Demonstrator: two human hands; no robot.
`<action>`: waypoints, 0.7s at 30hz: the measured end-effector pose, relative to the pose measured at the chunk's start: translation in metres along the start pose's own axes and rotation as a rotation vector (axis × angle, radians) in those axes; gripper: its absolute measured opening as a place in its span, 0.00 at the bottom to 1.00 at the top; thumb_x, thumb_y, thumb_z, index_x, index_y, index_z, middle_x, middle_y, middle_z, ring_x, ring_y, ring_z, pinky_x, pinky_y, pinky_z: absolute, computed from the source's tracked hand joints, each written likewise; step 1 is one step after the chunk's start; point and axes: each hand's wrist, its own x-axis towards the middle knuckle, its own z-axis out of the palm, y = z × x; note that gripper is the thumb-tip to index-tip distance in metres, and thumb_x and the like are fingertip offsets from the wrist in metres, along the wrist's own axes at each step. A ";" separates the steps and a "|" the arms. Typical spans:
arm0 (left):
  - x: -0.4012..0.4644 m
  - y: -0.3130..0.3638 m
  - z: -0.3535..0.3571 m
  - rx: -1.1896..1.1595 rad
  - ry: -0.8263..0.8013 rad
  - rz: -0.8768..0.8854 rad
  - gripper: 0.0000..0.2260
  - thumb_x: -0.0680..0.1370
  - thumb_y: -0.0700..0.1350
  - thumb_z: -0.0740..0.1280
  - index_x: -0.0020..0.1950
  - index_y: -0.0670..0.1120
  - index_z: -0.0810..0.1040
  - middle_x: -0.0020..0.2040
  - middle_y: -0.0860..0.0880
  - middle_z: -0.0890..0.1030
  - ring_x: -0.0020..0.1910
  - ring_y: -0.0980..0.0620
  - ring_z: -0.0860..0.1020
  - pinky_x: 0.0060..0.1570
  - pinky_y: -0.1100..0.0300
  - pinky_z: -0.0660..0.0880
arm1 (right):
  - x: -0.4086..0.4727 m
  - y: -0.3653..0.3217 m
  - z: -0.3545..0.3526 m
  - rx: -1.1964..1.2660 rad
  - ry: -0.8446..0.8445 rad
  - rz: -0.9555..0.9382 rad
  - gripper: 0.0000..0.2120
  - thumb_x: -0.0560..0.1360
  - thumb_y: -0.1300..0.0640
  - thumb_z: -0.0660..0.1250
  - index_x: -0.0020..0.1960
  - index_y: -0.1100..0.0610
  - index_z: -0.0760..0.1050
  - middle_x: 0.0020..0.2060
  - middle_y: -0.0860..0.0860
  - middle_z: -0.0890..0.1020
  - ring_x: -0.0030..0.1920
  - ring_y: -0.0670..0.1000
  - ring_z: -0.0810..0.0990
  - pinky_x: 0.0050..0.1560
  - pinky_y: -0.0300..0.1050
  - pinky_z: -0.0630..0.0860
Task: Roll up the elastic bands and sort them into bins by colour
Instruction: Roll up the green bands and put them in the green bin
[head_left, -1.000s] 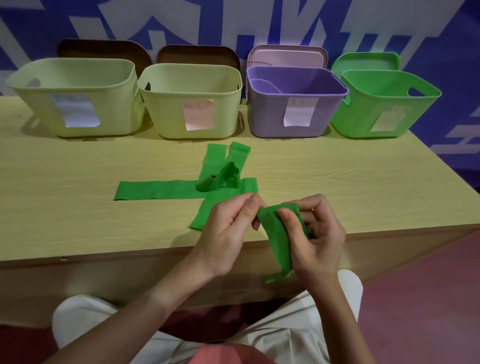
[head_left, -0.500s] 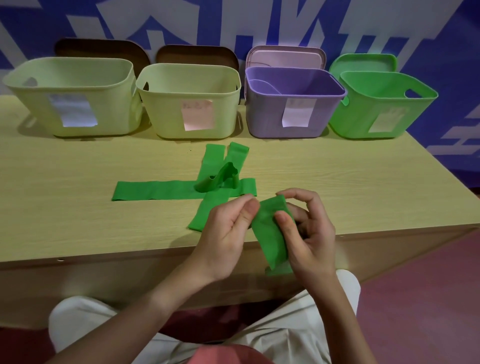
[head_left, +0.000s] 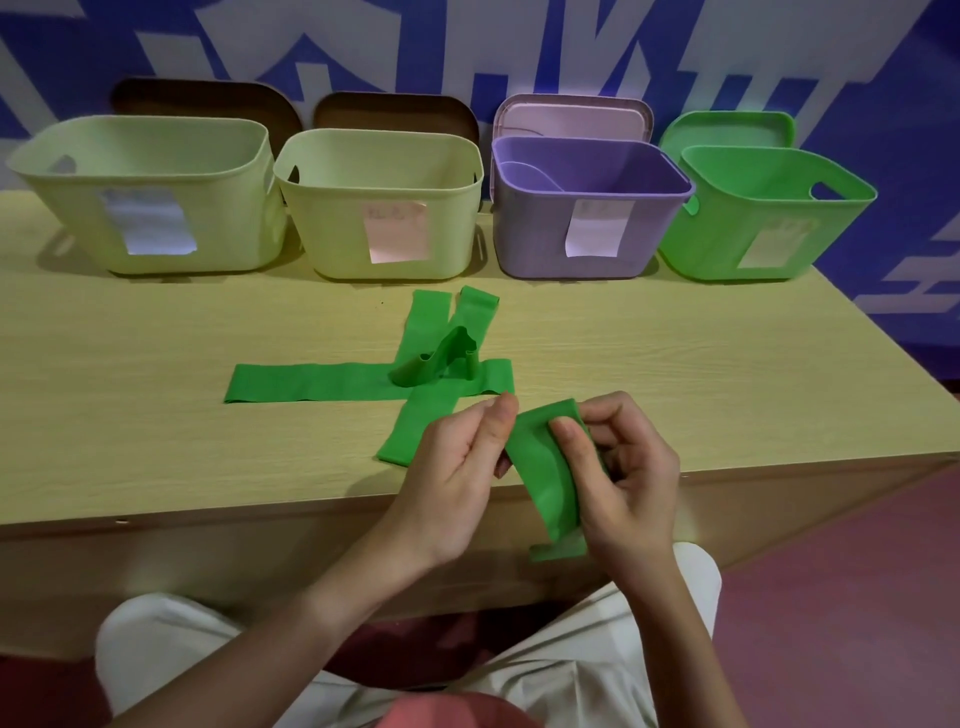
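Note:
Over the table's front edge, my right hand (head_left: 626, 483) grips a green elastic band (head_left: 545, 467), thumb pressed on its folded top, the loose end hanging below the edge. My left hand (head_left: 457, 478) pinches the band's left edge near the top. Several more green bands (head_left: 311, 382) lie crossed on the wooden table (head_left: 156, 441) just beyond my hands, one curled up in the middle. Along the back stand two pale yellow-green bins (head_left: 150, 197) (head_left: 384, 208), a purple bin (head_left: 587, 218) and a green bin (head_left: 758, 218), each with a paper label.
Lids lean against the blue-and-white wall behind the bins: two brown (head_left: 208, 98), one pink (head_left: 571, 117), one green (head_left: 727, 130). A pale strip shows inside the purple bin. My knees in white trousers (head_left: 156, 639) sit below the table's front edge.
The band's folded top has risen slightly and my right thumb has shifted up onto it. Less of the band hangs below my hands than a second ago.

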 end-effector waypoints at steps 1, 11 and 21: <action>-0.001 -0.001 -0.001 0.075 0.004 0.042 0.27 0.80 0.59 0.53 0.39 0.36 0.72 0.31 0.46 0.69 0.31 0.51 0.69 0.33 0.56 0.66 | 0.000 0.000 0.000 0.005 0.005 0.003 0.08 0.74 0.59 0.69 0.39 0.53 0.71 0.30 0.43 0.78 0.29 0.39 0.75 0.30 0.29 0.68; -0.004 0.000 -0.001 0.118 0.060 0.154 0.25 0.81 0.57 0.54 0.36 0.37 0.69 0.29 0.48 0.67 0.29 0.51 0.66 0.30 0.56 0.63 | 0.002 0.000 -0.002 0.127 -0.067 0.037 0.09 0.72 0.52 0.71 0.51 0.47 0.74 0.29 0.58 0.77 0.28 0.46 0.74 0.29 0.35 0.71; 0.003 0.001 0.002 -0.021 -0.030 -0.030 0.27 0.80 0.58 0.54 0.36 0.35 0.69 0.30 0.42 0.67 0.30 0.45 0.67 0.32 0.51 0.66 | 0.002 0.001 -0.001 0.018 0.016 -0.017 0.04 0.73 0.55 0.67 0.45 0.55 0.75 0.36 0.43 0.83 0.35 0.41 0.81 0.35 0.32 0.75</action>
